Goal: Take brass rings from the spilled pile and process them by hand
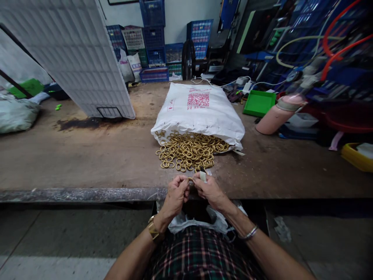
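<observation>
At the table's near edge, my left hand [177,194] is closed in a pinch on a brass-coloured ring [190,179]. My right hand [212,191] meets it from the other side, its fingers closed round a small tool [203,177] with a pale body and a dark end. The tool's kind cannot be made out, and fingers cover part of the ring. Just beyond both hands lies a heap of similar rings [189,151], spilling from the mouth of a white woven sack [201,116] with red print. Below my hands, a whitish plastic bag [189,223] hangs open by my lap.
A tall ribbed white panel [87,58] stands on the left of the wooden table [87,155]. On the right are a green tray [259,103], a tilted pink bottle [274,116] and a yellow bin [357,157]. Blue crates [153,39] are stacked behind.
</observation>
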The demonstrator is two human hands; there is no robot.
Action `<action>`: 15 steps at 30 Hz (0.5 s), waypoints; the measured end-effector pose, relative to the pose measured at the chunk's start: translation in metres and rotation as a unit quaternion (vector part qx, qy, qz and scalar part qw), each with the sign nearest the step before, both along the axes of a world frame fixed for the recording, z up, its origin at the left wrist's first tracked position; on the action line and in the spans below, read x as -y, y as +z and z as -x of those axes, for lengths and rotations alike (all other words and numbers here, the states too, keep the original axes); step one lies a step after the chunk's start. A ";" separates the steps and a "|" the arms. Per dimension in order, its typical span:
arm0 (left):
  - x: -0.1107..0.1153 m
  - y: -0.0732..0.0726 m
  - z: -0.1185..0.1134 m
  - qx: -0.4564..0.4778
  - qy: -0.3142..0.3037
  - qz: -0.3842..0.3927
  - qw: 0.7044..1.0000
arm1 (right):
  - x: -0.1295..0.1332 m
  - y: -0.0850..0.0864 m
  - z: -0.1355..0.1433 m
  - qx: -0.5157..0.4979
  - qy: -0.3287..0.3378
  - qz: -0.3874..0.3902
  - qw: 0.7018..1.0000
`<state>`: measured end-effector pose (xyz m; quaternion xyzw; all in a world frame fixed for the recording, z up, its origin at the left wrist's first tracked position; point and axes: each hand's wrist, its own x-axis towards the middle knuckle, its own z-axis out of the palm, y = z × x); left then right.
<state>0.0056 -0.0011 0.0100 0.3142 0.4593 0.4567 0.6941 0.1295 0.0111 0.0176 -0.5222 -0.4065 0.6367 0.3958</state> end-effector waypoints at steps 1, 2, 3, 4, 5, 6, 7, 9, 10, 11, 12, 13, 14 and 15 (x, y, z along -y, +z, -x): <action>0.000 -0.001 0.000 -0.005 0.005 -0.004 1.000 | 0.000 -0.001 0.001 0.008 -0.002 -0.006 1.000; 0.001 -0.002 -0.001 -0.010 0.010 -0.006 1.000 | 0.001 -0.001 0.001 0.013 -0.003 -0.012 1.000; 0.001 -0.003 -0.001 -0.016 0.014 -0.008 1.000 | 0.002 -0.001 0.002 0.015 -0.003 -0.017 1.000; 0.002 -0.003 -0.001 -0.021 0.017 -0.010 1.000 | 0.003 -0.001 0.003 0.014 -0.001 -0.019 1.000; 0.002 -0.004 -0.001 -0.027 0.017 -0.013 0.999 | 0.004 -0.001 0.004 0.010 0.002 -0.019 1.000; 0.002 -0.004 -0.001 -0.033 0.015 -0.017 0.999 | 0.004 -0.001 0.005 0.003 0.005 -0.015 1.000; 0.003 -0.005 -0.001 -0.039 0.012 -0.021 0.999 | 0.005 -0.001 0.006 -0.004 0.007 -0.009 1.000; 0.004 -0.005 -0.001 -0.049 0.006 -0.026 0.998 | 0.006 -0.001 0.006 -0.012 0.010 -0.001 1.000; 0.004 -0.004 -0.001 -0.051 0.002 -0.026 0.998 | 0.005 -0.002 0.006 -0.009 0.009 0.000 1.000; 0.004 -0.004 0.000 -0.053 0.000 -0.027 0.998 | 0.005 -0.002 0.005 -0.001 0.008 -0.003 1.000; 0.005 -0.004 0.000 -0.055 -0.002 -0.027 0.998 | 0.004 -0.003 0.004 0.015 0.007 -0.009 1.000; 0.005 -0.003 0.000 -0.059 -0.002 -0.026 0.998 | 0.003 -0.005 0.004 0.035 0.007 -0.017 0.999; 0.005 -0.003 0.000 -0.063 -0.001 -0.026 0.998 | 0.002 -0.006 0.003 0.059 0.006 -0.028 0.998; 0.005 -0.002 0.000 -0.070 0.001 -0.027 0.997 | 0.001 -0.006 0.002 0.083 0.007 -0.040 0.996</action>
